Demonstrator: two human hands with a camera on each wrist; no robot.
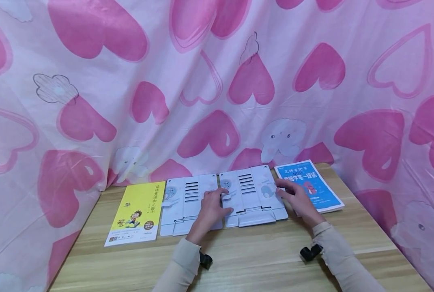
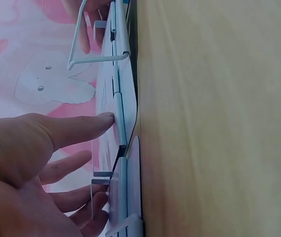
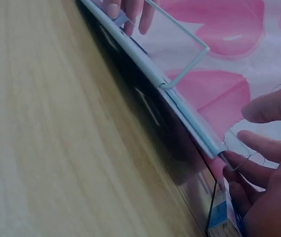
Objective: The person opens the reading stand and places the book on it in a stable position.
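Note:
Two pale white-blue book stands with slotted backs lie side by side on the table. My left hand (image 1: 211,207) is over the seam between the left book stand (image 1: 177,213) and the right book stand (image 1: 261,202). In the left wrist view its thumb (image 2: 83,129) touches the right stand near its edge, while the other fingers reach beside a page clip (image 2: 103,177). At the right stand's outer edge, my right hand (image 1: 300,198) touches with its fingers. The right wrist view shows the thumb (image 3: 263,109) apart from the stand.
A yellow book (image 1: 136,211) lies left of the stands, and a blue-covered book (image 1: 321,190) lies to the right, close to my right hand. They share a wooden table (image 1: 261,259). Behind it hangs a pink curtain (image 1: 209,134) with hearts.

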